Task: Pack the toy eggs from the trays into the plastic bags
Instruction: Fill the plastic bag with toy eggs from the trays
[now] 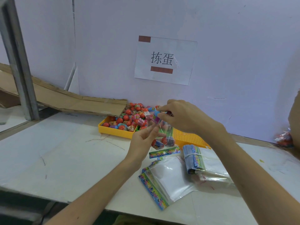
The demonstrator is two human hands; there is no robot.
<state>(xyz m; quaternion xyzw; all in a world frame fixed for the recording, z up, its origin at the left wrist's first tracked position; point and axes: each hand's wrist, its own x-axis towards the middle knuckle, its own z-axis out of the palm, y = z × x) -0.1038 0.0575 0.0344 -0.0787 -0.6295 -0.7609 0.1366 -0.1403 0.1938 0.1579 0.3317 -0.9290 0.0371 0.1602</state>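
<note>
Clear bag (163,135) hanging, mouth pinched wide by left hand (144,140); right hand (180,117) gripping blue egg (157,113), lowering straight in.

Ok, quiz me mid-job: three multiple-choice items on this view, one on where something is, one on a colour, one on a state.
1. Where does the banded bundle of bags lie?
A. in the tray with the eggs
B. on the table, near side of the empty perforated tray
C. on the cardboard

2. What colour is the tray of eggs?
A. yellow
B. blue
C. white

3. What is the right hand doing?
A. resting flat on the table
B. pressing on the paper sign
C. pinching a toy egg at the mouth of the clear bag

Answers: 1 B, the bundle sits just in front of that tray. 2 A, its rim and wall are yellow. 3 C, the fingertips close on a blue egg above the bag, which the left hand holds up and which already holds eggs.
</note>
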